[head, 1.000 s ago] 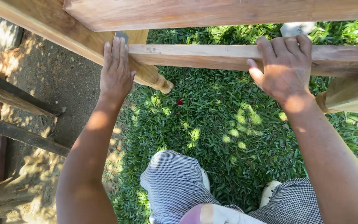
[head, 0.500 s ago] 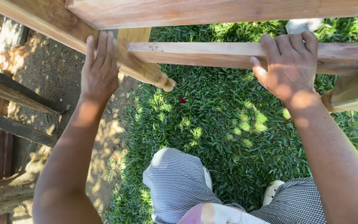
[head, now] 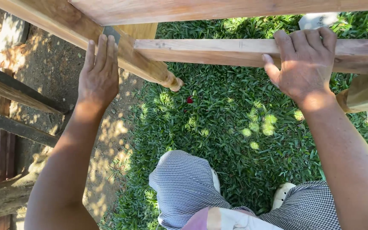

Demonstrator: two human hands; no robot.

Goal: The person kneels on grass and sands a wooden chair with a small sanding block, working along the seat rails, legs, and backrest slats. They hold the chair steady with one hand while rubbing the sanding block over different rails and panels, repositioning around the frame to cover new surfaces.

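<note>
The horizontal wooden rail (head: 218,51) runs across the top of my view, level, meeting the slanted wooden leg (head: 150,68) at its left end. My right hand (head: 303,64) has its 4 fingers curled over the rail's top edge, thumb spread below, gripping it. My left hand (head: 99,72) lies flat and open against the leg near a small grey metal piece (head: 109,32), fingers straight, grasping nothing. Below is grass (head: 218,123), a small red speck (head: 189,100), and my checked trousers (head: 184,187).

Rail (head: 218,51) under right hand (head: 305,64): light tan. Grass (head: 235,119) below: green, sun-dappled. Trousers (head: 188,187): black-white check. Speck (head: 189,100): red.
</note>
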